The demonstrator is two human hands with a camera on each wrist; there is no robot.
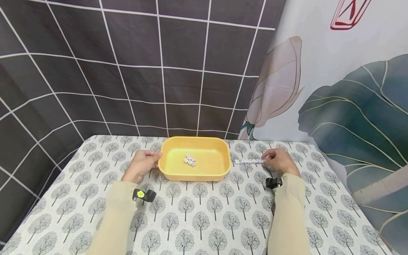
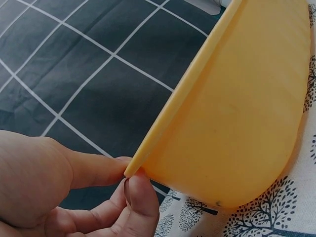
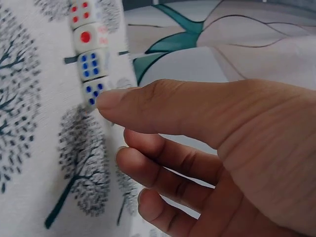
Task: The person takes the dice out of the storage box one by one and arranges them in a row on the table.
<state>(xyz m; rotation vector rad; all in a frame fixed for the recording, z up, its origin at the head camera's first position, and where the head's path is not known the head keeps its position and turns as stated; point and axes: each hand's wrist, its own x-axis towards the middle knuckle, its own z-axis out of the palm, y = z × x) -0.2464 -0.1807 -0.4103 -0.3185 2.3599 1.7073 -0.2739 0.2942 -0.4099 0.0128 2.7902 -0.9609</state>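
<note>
My left hand [image 1: 142, 164] pinches the left rim of a yellow plastic basin [image 1: 194, 177] between thumb and fingers; the left wrist view shows this grip on the basin's edge [image 2: 163, 118]. Several white dice [image 1: 190, 161] lie in a small cluster inside the basin, left of its middle. To the right of the basin, a straight row of dice [image 1: 247, 161] lies on the cloth. At the row's right end my right hand [image 1: 280, 162] pinches the last die [image 3: 91, 93], with the thumb on it; the index finger is mostly hidden. Red and blue pips face up.
A white tablecloth [image 1: 200, 219] with grey tree prints covers the table. Behind its back edge hangs a dark curtain [image 1: 134, 85] with white grid lines, and a floral cloth [image 1: 318, 78] hangs at the right. Each wrist wears a small black camera.
</note>
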